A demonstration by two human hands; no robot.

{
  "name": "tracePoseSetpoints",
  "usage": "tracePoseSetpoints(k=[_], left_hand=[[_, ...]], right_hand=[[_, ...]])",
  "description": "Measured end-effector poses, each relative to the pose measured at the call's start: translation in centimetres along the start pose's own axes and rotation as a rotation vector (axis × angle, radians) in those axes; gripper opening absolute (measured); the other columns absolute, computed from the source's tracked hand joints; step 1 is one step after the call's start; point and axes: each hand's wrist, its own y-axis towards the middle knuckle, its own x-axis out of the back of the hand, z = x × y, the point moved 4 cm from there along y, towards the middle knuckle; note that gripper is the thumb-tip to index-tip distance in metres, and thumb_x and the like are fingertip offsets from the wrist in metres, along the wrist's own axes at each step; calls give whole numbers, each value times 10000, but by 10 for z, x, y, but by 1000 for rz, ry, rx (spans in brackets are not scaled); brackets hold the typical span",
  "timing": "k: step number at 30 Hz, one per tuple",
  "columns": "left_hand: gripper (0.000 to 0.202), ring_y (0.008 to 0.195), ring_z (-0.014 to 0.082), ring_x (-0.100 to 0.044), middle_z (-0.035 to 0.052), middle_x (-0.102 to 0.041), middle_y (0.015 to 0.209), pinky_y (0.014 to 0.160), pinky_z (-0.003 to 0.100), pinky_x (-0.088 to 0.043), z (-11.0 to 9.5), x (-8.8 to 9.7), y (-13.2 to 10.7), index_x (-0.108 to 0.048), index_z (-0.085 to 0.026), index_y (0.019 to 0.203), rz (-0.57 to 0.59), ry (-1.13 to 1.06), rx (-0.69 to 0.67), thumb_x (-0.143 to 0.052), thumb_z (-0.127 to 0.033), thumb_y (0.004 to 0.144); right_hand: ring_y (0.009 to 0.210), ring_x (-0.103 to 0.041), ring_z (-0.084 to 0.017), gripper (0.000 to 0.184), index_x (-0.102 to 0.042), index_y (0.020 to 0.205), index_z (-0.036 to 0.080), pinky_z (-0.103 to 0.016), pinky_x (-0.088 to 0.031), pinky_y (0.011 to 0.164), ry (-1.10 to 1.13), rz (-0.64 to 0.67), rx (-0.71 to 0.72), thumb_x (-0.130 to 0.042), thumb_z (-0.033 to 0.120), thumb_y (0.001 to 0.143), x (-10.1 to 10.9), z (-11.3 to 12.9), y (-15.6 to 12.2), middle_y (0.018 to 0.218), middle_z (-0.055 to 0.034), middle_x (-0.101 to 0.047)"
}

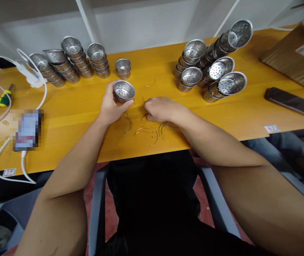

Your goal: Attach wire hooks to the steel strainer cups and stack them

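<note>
My left hand (111, 108) grips a small perforated metal cup (124, 91), holding it tilted with its mouth up, just above the yellow wooden table (74, 113). My right hand (159, 109) rests knuckles up on the table with its fingers curled down over a scatter of thin curved wire handles (144, 131). Whether it pinches one of them is hidden. A single wire handle (149, 84) lies farther back.
Stacks of the same cups stand at the back left (72, 60) and lie piled at the back right (216, 64). A short stack (123, 68) stands behind my left hand. A phone (27, 129) with white cables lies left, a dark phone (289, 101) and a cardboard box (298, 53) right.
</note>
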Motion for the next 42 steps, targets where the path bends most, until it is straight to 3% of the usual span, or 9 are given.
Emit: tracePoseSetpoints(k=[10,15,17,21,26,29,33,38,42], left_hand=[[992,1628,426,-806,141,-752,1673,1430,620,-714,1,-1,0,-595,-344,1747,0,1,11,-1141,-641,973],[1002,1657,444,-792,152,-749,1689,1443,656,-704,4,0,1,-590,-340,1755,8,-3,1,-1150,-614,970],[1008,1644,441,-802,149,-753,1688,1426,651,-720,4,0,1,-584,-344,1758,12,-12,9,-1149,-615,968],[974,1685,430,-784,144,-741,1709,1440,647,-718,-4,-1,0,-548,-360,1784,9,-29,23,-1107,-586,1019],[983,1713,429,-760,122,-738,1670,1494,661,-676,-14,1,1,-556,-367,1749,-2,-31,-7,-1151,-549,988],[1030,1702,444,-764,105,-752,1632,1514,696,-649,-17,5,3,-591,-366,1721,-18,-7,-33,-1209,-578,926],[1061,1579,444,-836,92,-809,1523,1471,735,-675,-23,9,4,-684,-346,1601,-17,4,-63,-1253,-757,806],[1055,1490,416,-885,89,-846,1448,1406,710,-726,-23,5,1,-674,-331,1574,-29,8,-12,-1212,-844,824],[1061,1473,380,-893,104,-824,1542,1333,623,-764,-12,-1,0,-587,-358,1683,-22,-75,-33,-1088,-926,940]], right_hand=[[1264,-905,-400,415,-896,1555,66,-420,-566,897,60,-83,-19,-701,242,1235,1,-6,2,1515,-284,-922],[1141,-842,-326,281,-853,1396,147,-396,-578,964,326,-229,9,-702,142,1159,8,-31,-2,1343,-193,-939],[1095,-827,-291,370,-834,1433,171,-379,-610,981,509,-267,26,-709,91,1094,6,-41,1,1297,-147,-940],[1013,-861,-264,783,-663,1823,133,-390,-704,970,834,-322,53,-686,67,1043,-3,-53,13,1360,-147,-937],[948,-889,-245,380,-812,1588,175,-399,-778,935,1004,-443,-52,-698,383,1291,-11,-59,27,1284,-147,-921],[990,-908,-275,520,-807,1601,223,-426,-797,923,1050,-482,-91,-717,654,1325,-13,-61,29,1245,-139,-922],[1088,-943,-285,762,-806,1612,225,-414,-797,956,1049,-479,-66,-535,881,1335,-12,-59,31,1346,-169,-923],[1092,-944,-282,816,-784,1711,227,-426,-801,938,1054,-500,17,-499,896,1341,-12,-53,30,1277,-146,-919],[888,-899,-245,848,-794,1725,254,-367,-741,746,1114,-590,165,-620,954,1280,-21,-56,35,1121,-89,-923]])
